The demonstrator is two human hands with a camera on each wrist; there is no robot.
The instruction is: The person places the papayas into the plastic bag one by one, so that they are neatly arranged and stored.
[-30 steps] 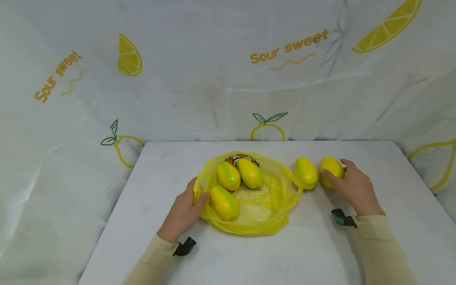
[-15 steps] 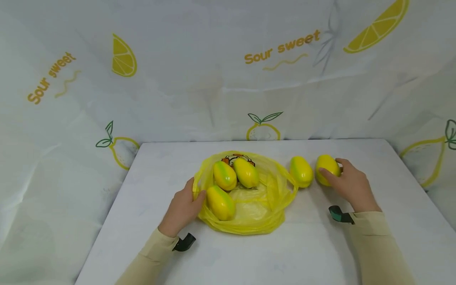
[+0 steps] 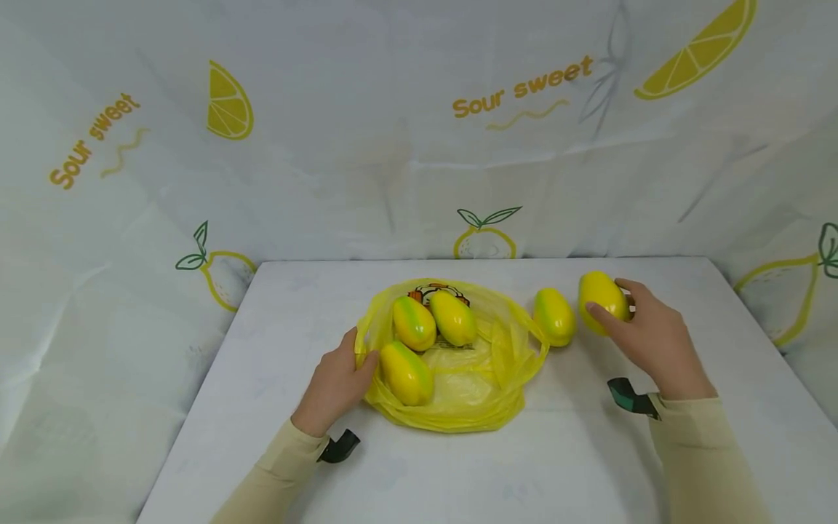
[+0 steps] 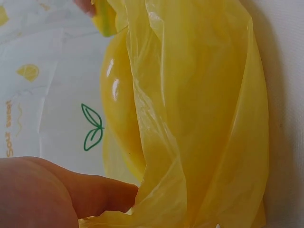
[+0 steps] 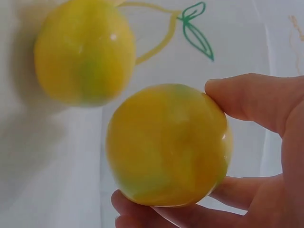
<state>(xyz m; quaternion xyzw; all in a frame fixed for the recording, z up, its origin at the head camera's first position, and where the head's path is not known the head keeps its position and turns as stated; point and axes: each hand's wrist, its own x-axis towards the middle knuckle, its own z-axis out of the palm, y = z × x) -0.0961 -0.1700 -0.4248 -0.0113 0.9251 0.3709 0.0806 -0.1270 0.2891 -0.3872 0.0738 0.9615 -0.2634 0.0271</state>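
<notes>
My right hand (image 3: 657, 331) grips a yellow-green mango (image 3: 601, 302) between thumb and fingers, slightly above the table. In the right wrist view the held mango (image 5: 168, 145) shows end-on, with the thumb on one side and fingers round the other. Beside it another mango (image 3: 553, 317) lies on the table, touching the bag's right handle or nearly so. My left hand (image 3: 335, 384) pinches the left rim of a yellow plastic bag (image 3: 468, 393). Its mouth spreads wide, and inside lie 3 mangoes (image 3: 407, 373). The left wrist view shows the thumb against the bag film (image 4: 204, 109).
A white table (image 3: 458, 480) carries everything, its back edge against a white cloth (image 3: 366, 182) printed with lemons and lettering. More cloth hangs along both sides. Dark camera mounts (image 3: 631, 397) stick out at both wrists.
My right hand has raised its mango a little off the table. The left hand keeps its hold on the bag's rim, and the view has shifted slightly.
</notes>
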